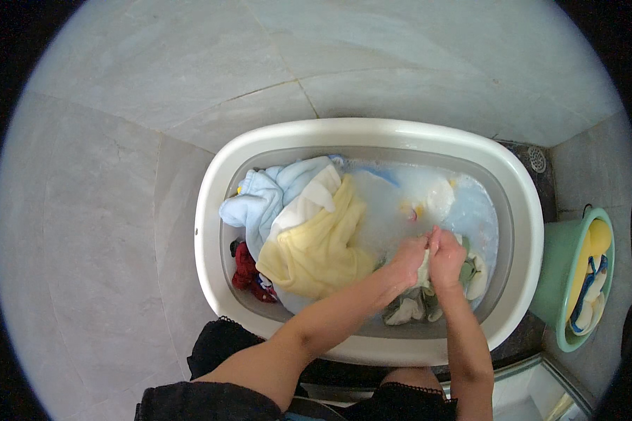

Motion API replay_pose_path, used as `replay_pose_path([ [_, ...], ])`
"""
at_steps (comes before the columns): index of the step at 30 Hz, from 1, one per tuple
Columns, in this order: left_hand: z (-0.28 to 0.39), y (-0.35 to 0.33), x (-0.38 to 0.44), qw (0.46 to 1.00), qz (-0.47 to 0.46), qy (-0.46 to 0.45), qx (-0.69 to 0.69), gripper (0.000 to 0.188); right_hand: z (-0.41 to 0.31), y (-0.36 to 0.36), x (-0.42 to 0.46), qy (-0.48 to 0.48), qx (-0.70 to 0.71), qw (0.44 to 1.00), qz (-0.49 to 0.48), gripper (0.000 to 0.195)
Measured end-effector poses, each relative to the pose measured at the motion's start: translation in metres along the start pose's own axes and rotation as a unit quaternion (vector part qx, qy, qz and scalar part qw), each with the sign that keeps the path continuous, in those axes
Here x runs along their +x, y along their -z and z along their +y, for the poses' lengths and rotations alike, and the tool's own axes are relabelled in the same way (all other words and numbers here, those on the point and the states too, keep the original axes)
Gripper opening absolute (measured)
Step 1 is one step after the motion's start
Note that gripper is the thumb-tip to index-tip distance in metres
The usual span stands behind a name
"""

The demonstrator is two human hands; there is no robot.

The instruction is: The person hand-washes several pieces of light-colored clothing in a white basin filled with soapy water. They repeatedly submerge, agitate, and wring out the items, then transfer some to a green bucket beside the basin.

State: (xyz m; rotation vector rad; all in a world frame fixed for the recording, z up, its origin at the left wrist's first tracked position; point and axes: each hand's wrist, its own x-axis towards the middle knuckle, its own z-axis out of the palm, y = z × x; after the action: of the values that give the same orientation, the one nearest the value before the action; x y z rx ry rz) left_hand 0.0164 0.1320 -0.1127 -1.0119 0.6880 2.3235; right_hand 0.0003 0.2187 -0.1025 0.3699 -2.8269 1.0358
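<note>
My left hand (pixel 412 258) and my right hand (pixel 446 260) are close together, each closed on a pale green wet garment (pixel 424 269) above cloudy, soapy water. The green garment hangs down into the water, where darker green and whitish folds (pixel 408 310) lie. A white and grey plastic tub (pixel 368 129) holds it all. Left of my hands lies a bulky pile of light blue, white and yellow fleece clothing (pixel 316 252). Dark red cloth (pixel 247 271) sits at the tub's left end. Beyond my hands, a white piece with yellow and pink details (pixel 440 199) is partly under water.
A green plastic bucket (pixel 553 279) with yellow, white and blue cloth items stands right of the tub. A round floor drain (pixel 536 159) lies near the tub's far right corner. Grey tiled walls (pixel 368 94) rise beyond. A framed glass or mirror-like panel (pixel 537 392) is at lower right.
</note>
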Motion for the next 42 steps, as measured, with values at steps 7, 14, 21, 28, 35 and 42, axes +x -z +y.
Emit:
replay_pose_path([
  [7,-0.025,0.062,0.028,0.97,-0.082,-0.205,0.106,0.027,-0.02,-0.02,-0.015,0.024,-0.039,0.998,-0.033,0.022],
  [14,0.034,0.03,-0.003,0.968,0.096,-0.186,0.136,0.021,0.01,-0.023,0.026,-0.068,0.187,0.974,-0.109,0.018],
  [21,0.009,0.085,0.036,0.912,0.197,-0.176,0.315,0.033,0.017,-0.066,0.021,-0.043,-0.128,0.934,-0.332,0.025],
  [28,0.019,0.069,0.019,0.981,-0.119,-0.143,-0.059,0.027,-0.055,-0.006,0.001,-0.083,0.347,0.916,-0.186,0.019],
  [35,0.016,0.068,0.04,0.96,-0.267,0.01,-0.082,0.021,-0.041,-0.018,-0.002,0.143,-0.026,0.989,-0.037,0.011],
  [42,0.017,0.022,0.011,0.995,0.021,-0.061,0.075,0.031,-0.113,0.001,0.008,0.067,0.058,0.988,0.125,0.022],
])
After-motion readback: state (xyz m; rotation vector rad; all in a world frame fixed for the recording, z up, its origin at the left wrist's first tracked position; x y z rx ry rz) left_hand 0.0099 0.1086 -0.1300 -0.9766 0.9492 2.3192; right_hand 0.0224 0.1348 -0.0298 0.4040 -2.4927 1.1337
